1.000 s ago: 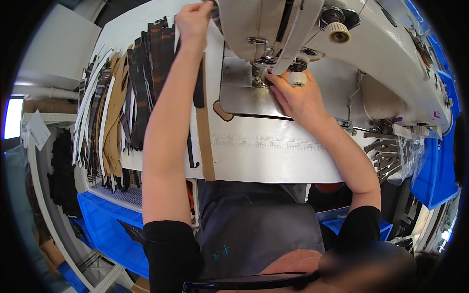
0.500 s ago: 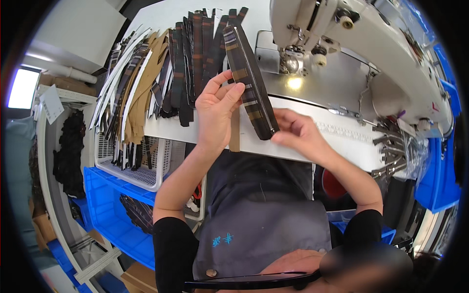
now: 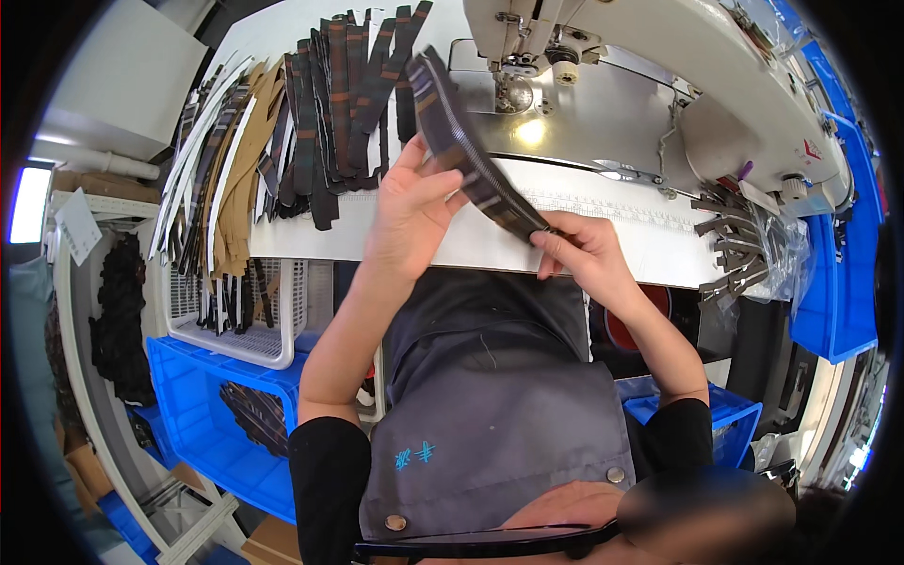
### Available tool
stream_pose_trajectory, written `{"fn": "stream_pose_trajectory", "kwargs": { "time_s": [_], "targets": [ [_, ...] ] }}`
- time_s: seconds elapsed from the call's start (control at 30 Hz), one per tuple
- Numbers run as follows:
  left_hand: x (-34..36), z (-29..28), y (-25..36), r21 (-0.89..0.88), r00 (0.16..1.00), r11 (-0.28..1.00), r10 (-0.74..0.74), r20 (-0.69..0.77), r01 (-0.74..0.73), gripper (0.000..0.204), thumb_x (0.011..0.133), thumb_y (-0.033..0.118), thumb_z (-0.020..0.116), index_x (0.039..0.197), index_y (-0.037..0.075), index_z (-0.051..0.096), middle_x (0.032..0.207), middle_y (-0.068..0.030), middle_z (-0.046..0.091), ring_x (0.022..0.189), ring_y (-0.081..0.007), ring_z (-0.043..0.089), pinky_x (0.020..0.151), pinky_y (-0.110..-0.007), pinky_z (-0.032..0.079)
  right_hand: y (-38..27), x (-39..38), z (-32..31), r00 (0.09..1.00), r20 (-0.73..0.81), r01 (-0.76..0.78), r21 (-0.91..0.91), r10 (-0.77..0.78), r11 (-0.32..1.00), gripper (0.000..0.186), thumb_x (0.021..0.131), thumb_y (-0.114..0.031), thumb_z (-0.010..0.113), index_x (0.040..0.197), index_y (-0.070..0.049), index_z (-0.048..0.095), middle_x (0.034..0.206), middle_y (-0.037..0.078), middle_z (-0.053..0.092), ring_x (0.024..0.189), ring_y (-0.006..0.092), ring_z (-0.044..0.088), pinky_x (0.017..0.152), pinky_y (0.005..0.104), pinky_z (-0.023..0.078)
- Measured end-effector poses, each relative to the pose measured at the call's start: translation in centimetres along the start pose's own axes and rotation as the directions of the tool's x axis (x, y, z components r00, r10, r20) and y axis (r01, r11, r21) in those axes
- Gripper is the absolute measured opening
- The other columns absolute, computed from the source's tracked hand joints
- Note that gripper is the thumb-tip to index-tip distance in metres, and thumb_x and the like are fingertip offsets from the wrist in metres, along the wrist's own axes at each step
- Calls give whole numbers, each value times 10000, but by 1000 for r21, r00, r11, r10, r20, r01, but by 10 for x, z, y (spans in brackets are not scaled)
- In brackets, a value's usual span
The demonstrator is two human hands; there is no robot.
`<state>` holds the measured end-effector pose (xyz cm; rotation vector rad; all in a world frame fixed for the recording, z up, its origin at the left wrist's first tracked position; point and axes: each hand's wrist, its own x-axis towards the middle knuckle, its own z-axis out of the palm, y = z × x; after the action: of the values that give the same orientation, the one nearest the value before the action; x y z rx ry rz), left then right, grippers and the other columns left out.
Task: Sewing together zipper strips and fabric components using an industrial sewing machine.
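Note:
A dark plaid fabric piece with a zipper along its length slants from upper left to lower right above the white table edge. My left hand grips its left edge about halfway along, thumb on the near side and the other fingers partly behind it. At the lower right end, my right hand pinches it between thumb and fingers. The piece curves slightly between the hands and is smeared by motion near its top, which overlaps a pile of dark plaid strips.
A sewing machine with a lit needle area stands at the back right. Scissors lie beside its metal plate. Loose zippers rest at the table's right. Tan and white strips hang over a white basket above a blue bin.
My right hand has closed on the lower end of the zippered piece, which has tilted and now bends. The whole view has shifted, with the machine and strips further left.

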<state>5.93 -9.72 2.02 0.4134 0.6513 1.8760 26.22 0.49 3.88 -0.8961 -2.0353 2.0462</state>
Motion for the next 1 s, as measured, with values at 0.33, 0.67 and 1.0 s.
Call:
{"fn": "stream_pose_trajectory", "kwargs": {
  "time_s": [0.33,0.67,1.0],
  "targets": [
    [1,-23,18,417,779,900,-167,604,-130,540,798,590,608,578,97,632,960,-191,629,1088,-330,536,1041,-465,315,32,-12,-21,492,-109,564,-715,-864,412,583,665,194,557,1233,69,515,1181,215,610,1092,317,616,927,328,509],
    [6,-20,24,567,791,815,-268,550,-118,546,805,555,627,584,56,638,989,-240,607,907,-329,621,853,-400,481,45,-15,-26,600,-241,664,-381,-763,643,721,740,180,494,1413,25,285,1296,209,540,1203,296,546,979,380,471],
    [8,-23,20,607,805,790,-304,509,-86,492,790,520,619,586,72,634,994,-210,651,953,-282,619,876,-362,462,39,-17,-25,730,-330,638,12,-599,770,647,770,165,399,1395,22,320,1350,194,490,1282,251,466,1056,348,375]
  ]
}}
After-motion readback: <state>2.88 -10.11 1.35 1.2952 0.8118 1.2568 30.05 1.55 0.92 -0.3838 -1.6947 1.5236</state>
